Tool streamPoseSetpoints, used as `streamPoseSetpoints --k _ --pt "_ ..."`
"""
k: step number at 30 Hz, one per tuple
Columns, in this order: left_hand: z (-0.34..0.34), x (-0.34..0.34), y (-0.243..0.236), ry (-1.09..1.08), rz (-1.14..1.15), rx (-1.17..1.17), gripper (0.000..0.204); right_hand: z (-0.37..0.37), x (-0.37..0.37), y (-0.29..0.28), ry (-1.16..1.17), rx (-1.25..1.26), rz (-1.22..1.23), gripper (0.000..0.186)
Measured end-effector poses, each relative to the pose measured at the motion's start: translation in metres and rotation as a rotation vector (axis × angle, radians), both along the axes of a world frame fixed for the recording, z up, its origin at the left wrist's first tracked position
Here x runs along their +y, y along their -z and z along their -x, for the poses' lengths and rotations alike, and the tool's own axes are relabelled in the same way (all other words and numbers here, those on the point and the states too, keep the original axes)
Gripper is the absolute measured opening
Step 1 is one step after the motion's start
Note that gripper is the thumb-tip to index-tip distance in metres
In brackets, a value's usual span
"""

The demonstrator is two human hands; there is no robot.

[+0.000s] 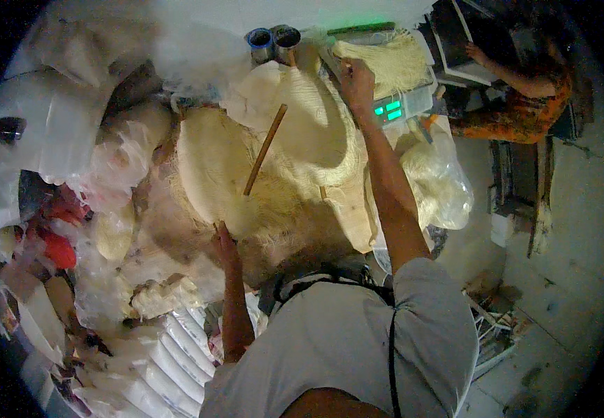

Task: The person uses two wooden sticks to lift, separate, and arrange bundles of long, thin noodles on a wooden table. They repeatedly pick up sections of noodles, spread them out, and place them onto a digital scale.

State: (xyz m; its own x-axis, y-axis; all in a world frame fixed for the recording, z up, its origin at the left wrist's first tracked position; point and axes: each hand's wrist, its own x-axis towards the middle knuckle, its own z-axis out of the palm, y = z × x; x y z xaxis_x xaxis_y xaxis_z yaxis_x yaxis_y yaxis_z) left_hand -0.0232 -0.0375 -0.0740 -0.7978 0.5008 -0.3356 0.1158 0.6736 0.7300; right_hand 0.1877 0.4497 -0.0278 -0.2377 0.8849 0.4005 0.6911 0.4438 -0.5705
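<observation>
My right hand (357,82) reaches far forward, its fingers curled closed on the left edge of a pile of pale yellow noodles (392,59). The noodles lie on a scale with a lit green display (388,111). Close to me, my left hand (225,239) is at the lower edge of a broad pale noodle mound (211,160); shadow and blur hide its fingers. A brown wooden stick (265,150) lies slantwise across the middle. Another pale, rounded heap (316,118) sits beyond it, left of my right forearm.
Two metal cups (274,43) stand at the back. A clear bag of noodles (441,184) is right of my forearm. Plastic bags (121,153) and red items (57,247) crowd the left. White packs (176,355) lie at lower left. Another person (524,104) is at the far right.
</observation>
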Motion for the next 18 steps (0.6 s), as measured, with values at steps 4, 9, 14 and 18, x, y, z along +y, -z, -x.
streamPoseSetpoints --k 4,9,14,18 --pt "-0.009 0.033 -0.036 0.027 0.045 -0.017 0.053 -0.021 -0.118 0.001 -0.327 0.341 0.526 0.022" --pt "-0.016 0.017 -0.007 0.087 -0.196 -0.095 0.055 0.007 -0.246 -0.013 -0.464 0.473 0.677 0.027" --pt "-0.038 0.022 -0.054 0.054 -0.148 -0.225 0.053 0.015 -0.293 -0.037 -0.352 0.421 0.785 0.031" --pt "-0.048 0.011 -0.037 0.164 -0.219 -0.113 0.05 0.011 -0.299 -0.028 -0.383 0.386 0.718 0.032"
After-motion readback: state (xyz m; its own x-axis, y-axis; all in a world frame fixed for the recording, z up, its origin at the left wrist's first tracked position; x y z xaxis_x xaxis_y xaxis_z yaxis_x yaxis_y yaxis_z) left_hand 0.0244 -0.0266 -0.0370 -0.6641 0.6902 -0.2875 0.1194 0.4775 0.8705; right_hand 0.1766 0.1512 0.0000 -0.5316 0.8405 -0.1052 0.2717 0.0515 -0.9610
